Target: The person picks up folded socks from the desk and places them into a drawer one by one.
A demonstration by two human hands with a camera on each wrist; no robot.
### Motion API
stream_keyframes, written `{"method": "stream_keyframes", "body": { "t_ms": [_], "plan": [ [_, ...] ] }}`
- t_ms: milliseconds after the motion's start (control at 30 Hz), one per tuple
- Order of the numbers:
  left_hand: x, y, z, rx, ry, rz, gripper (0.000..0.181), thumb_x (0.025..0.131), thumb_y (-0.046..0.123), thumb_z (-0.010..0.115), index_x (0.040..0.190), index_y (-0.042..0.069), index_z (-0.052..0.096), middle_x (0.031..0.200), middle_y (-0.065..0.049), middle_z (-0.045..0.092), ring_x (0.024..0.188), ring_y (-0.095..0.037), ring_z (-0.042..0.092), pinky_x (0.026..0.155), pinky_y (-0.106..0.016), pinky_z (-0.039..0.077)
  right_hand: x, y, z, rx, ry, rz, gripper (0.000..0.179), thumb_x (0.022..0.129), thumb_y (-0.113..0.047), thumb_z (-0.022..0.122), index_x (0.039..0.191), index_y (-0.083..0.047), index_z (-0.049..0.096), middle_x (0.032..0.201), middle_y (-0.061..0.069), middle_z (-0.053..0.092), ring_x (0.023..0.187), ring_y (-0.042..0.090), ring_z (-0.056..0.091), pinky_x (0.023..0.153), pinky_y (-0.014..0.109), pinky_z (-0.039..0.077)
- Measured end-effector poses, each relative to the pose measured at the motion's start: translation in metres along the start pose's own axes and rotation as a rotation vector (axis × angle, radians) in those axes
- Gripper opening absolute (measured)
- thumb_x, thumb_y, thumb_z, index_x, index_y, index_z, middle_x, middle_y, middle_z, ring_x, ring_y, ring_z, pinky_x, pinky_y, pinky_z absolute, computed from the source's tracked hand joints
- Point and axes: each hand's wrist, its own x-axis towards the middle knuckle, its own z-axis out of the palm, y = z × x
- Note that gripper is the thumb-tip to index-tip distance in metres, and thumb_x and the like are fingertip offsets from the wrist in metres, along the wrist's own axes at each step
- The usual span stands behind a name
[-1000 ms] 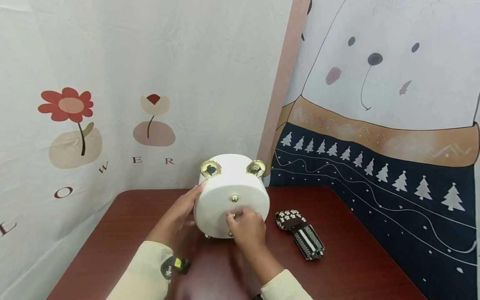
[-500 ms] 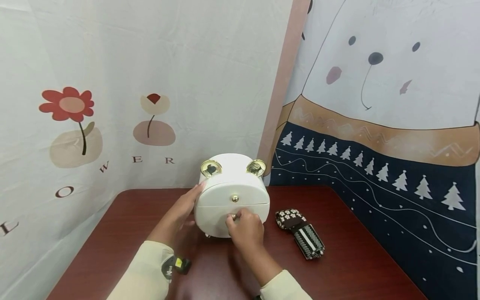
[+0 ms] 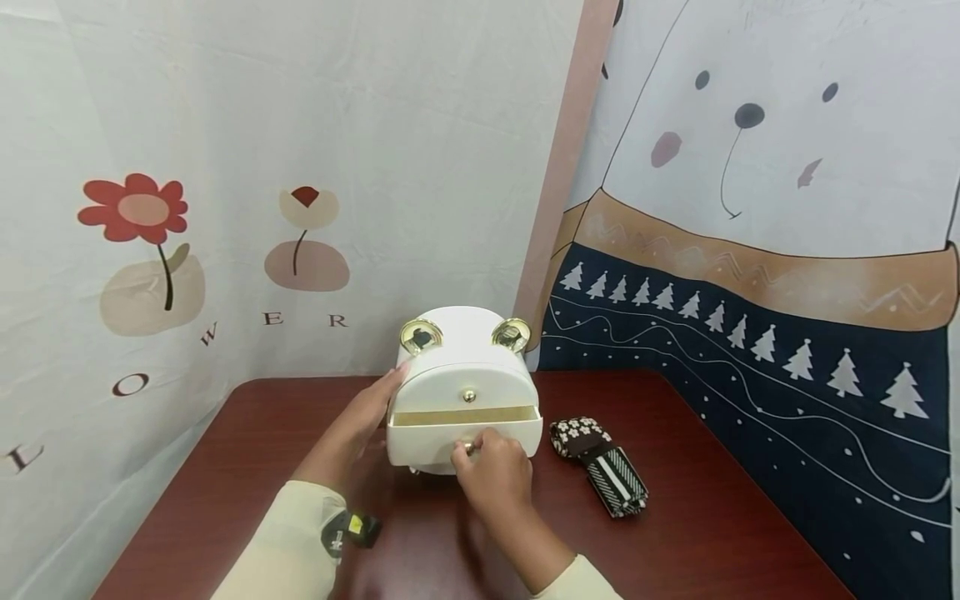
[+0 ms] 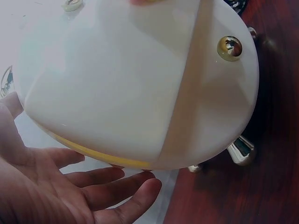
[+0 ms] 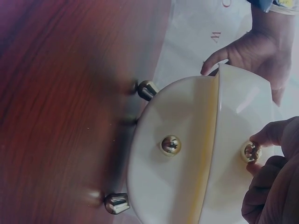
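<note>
A white alarm-clock-shaped box (image 3: 465,333) with drawers stands on the table, with two gold bell shapes on top. Its middle drawer (image 3: 423,442) is partly pulled out, a strip of its inside showing. My right hand (image 3: 495,471) pinches that drawer's gold knob (image 5: 251,151) between thumb and finger. My left hand (image 3: 367,408) rests against the box's left side; in the left wrist view its fingers (image 4: 100,191) are spread and loosely bent beside the wall. A gold upper knob (image 3: 468,396) and a lower knob (image 5: 170,145) sit on the box's front.
On the red-brown table (image 3: 675,517), right of the box, lies a folded black-and-white patterned fabric bundle (image 3: 615,483). Gold feet (image 5: 117,204) hold the box off the tabletop. A printed cloth (image 3: 420,167) hangs behind the table.
My right hand has drawn the middle drawer outward toward me by its knob, opening a gap above its front. My left hand has stayed on the box's side.
</note>
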Motion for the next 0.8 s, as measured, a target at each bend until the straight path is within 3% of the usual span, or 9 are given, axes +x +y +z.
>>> {"method": "stream_keyframes", "body": {
  "t_ms": [167,233,300,400,467,567,667,800],
  "plan": [
    [0.001,0.000,0.000,0.022,0.007,0.018,0.096,0.104,0.083,0.036,0.177,0.021,0.020,0.169,-0.025,0.039,0.135,-0.039,0.056,0.099,-0.057,0.056,-0.003,-0.001,-0.007,-0.003,-0.004,-0.025,0.028,0.079,-0.025,0.091,0.066,-0.016,0.069,0.063,0.004,0.070,0.058,0.025,0.067,0.051,0.040,0.050],
    [0.001,0.000,0.000,0.019,0.007,0.015,0.094,0.105,0.083,0.036,0.174,0.020,0.028,0.159,-0.026,0.047,0.124,-0.036,0.061,0.088,-0.047,0.056,-0.005,-0.001,-0.010,-0.002,-0.007,-0.026,0.028,0.079,-0.025,0.091,0.065,-0.017,0.068,0.063,0.003,0.070,0.058,0.024,0.067,0.051,0.039,0.049],
    [0.001,0.000,0.000,0.008,0.005,0.012,0.093,0.105,0.082,0.037,0.174,0.021,0.028,0.162,-0.025,0.046,0.122,-0.034,0.060,0.083,-0.043,0.055,-0.006,-0.002,-0.013,0.001,-0.014,-0.022,0.029,0.078,-0.025,0.090,0.063,-0.018,0.067,0.062,0.002,0.070,0.057,0.023,0.067,0.051,0.039,0.049],
    [0.001,0.000,0.000,-0.002,0.001,0.001,0.094,0.105,0.082,0.037,0.177,0.024,0.020,0.173,-0.023,0.035,0.129,-0.039,0.057,0.086,-0.045,0.056,-0.008,-0.003,-0.017,0.000,-0.023,-0.019,0.030,0.078,-0.026,0.090,0.062,-0.019,0.066,0.062,0.001,0.070,0.057,0.023,0.068,0.051,0.039,0.049],
    [0.001,-0.001,-0.001,0.002,-0.004,0.007,0.095,0.106,0.081,0.037,0.178,0.025,0.010,0.181,-0.020,0.020,0.141,-0.043,0.049,0.095,-0.056,0.056,-0.010,-0.004,-0.019,-0.003,-0.031,-0.021,0.031,0.078,-0.026,0.091,0.061,-0.019,0.066,0.061,0.001,0.070,0.057,0.022,0.067,0.051,0.038,0.049],
    [0.002,-0.001,-0.002,0.021,-0.010,0.018,0.096,0.106,0.081,0.036,0.178,0.024,0.009,0.183,-0.021,0.014,0.151,-0.049,0.041,0.107,-0.072,0.050,-0.012,-0.005,-0.022,-0.008,-0.042,-0.023,0.033,0.077,-0.025,0.091,0.060,-0.019,0.064,0.060,0.000,0.069,0.055,0.021,0.066,0.050,0.037,0.047],
    [0.003,-0.001,-0.003,0.032,-0.011,0.018,0.097,0.106,0.082,0.036,0.178,0.023,0.008,0.182,-0.022,0.017,0.147,-0.048,0.045,0.107,-0.074,0.049,-0.014,-0.006,-0.026,-0.008,-0.059,-0.024,0.035,0.077,-0.024,0.090,0.058,-0.019,0.060,0.058,0.000,0.066,0.053,0.019,0.063,0.049,0.034,0.044],
    [0.003,-0.002,-0.003,0.053,0.002,-0.002,0.099,0.104,0.084,0.036,0.178,0.025,0.009,0.169,-0.026,0.038,0.121,-0.038,0.061,0.092,-0.055,0.055,-0.016,-0.008,-0.030,-0.012,-0.081,-0.029,0.038,0.077,-0.022,0.088,0.057,-0.019,0.055,0.056,-0.001,0.063,0.052,0.016,0.059,0.048,0.032,0.042]
  ]
}}
